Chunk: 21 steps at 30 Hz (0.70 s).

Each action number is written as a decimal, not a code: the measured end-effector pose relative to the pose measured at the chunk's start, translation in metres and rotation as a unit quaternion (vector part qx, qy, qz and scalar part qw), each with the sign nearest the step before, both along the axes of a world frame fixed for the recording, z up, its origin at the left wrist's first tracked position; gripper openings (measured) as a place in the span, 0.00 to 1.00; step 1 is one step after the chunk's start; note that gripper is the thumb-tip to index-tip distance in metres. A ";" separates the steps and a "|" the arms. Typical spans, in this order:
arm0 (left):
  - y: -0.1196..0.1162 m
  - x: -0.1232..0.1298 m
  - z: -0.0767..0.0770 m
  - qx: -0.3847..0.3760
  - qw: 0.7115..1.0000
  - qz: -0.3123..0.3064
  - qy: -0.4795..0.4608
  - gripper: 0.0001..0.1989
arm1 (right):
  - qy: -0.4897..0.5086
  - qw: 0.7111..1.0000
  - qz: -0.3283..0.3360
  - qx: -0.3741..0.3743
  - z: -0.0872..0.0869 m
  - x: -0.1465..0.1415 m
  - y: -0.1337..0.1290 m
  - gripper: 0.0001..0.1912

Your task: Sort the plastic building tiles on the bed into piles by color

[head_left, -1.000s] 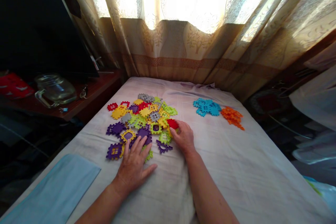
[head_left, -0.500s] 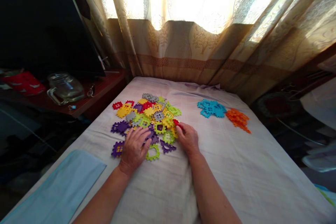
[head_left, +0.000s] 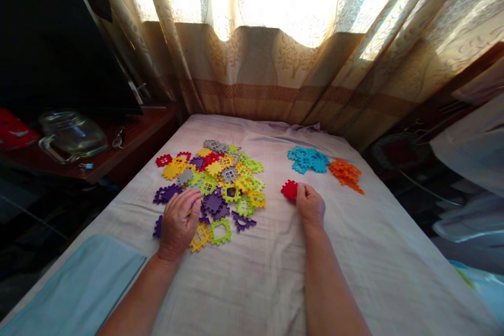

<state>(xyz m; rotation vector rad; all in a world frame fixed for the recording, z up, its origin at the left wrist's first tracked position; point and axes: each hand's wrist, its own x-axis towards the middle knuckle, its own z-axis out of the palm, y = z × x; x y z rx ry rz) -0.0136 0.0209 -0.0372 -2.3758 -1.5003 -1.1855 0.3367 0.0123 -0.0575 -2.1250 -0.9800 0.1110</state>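
Between the thumb and fingers of my right hand (head_left: pixel 311 203) is a red interlocking building tile (head_left: pixel 289 189) with toothed edges, held just above the sheet. My left hand (head_left: pixel 179 223) rests over the near left side of a mixed pile of such tiles, fingers stretched out and holding nothing I can see. Beside its thumb lie a dark purple tile (head_left: pixel 213 201), a yellow window tile (head_left: pixel 200 237) and a lime green frame tile (head_left: pixel 220 231). Part of another purple tile (head_left: pixel 157 227) shows behind my left hand. Blue tiles (head_left: pixel 308 159) and orange tiles (head_left: pixel 345 173) lie in separate heaps at the right.
A white sheet (head_left: pixel 252 289) covers the work surface. At the near left lies a folded light blue cloth (head_left: pixel 90 278). A glass jug (head_left: pixel 74 136) stands on the dark red side table (head_left: pixel 157 128), by a black screen (head_left: pixel 51 47). Curtains (head_left: pixel 252 63) hang behind.
My right hand has carried the red tile from the pile's right edge out to the right. My left hand has shifted slightly left, uncovering the yellow window tile. The whole view has shifted a little.
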 end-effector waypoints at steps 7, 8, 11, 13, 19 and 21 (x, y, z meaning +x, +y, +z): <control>0.075 0.018 0.028 -0.161 0.976 0.070 0.127 0.28 | -0.073 0.996 -0.046 0.028 -0.004 0.021 -0.006 0.20; 0.091 0.021 0.033 -0.209 0.963 0.081 0.150 0.30 | -0.074 0.995 -0.048 0.036 -0.005 0.021 -0.006 0.21; 0.131 0.030 0.042 -0.332 0.917 0.076 0.206 0.33 | -0.056 0.997 -0.044 0.035 -0.007 0.021 -0.004 0.22; 0.144 0.036 0.043 -0.354 0.907 0.057 0.221 0.33 | -0.050 0.997 -0.037 0.039 -0.009 0.021 -0.003 0.21; 0.103 0.047 0.032 -0.332 0.909 -0.044 0.248 0.32 | -0.045 0.997 -0.035 0.060 -0.014 0.024 -0.001 0.19; 0.078 0.043 0.031 -0.297 0.921 -0.085 0.236 0.31 | -0.047 0.996 -0.030 0.063 -0.014 0.023 0.000 0.18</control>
